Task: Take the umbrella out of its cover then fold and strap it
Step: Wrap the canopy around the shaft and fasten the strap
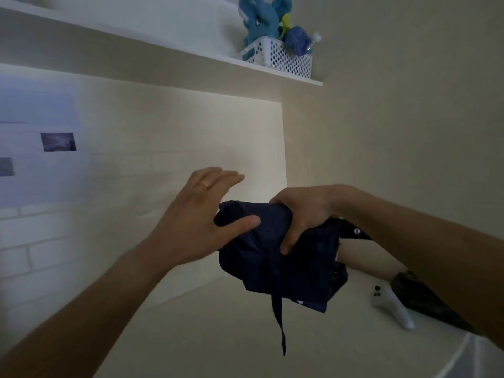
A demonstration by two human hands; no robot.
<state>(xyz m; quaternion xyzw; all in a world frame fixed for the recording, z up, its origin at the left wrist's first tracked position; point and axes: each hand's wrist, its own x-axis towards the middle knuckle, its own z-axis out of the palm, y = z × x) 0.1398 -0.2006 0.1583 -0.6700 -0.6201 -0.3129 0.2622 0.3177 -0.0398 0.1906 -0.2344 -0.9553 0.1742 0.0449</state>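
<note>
Both hands were on the navy umbrella, held in the air above the white table. My right hand was clamped around its upper end, fingers wrapped over the bunched canopy. My left hand was mostly open, only the thumb pressing the fabric, fingers splayed toward one o'clock. The bundle's long axis ran from ten o'clock down to four o'clock. Its strap dangled loose at six o'clock, below the grip, nearer my left hand, which I judged free to catch it.
</note>
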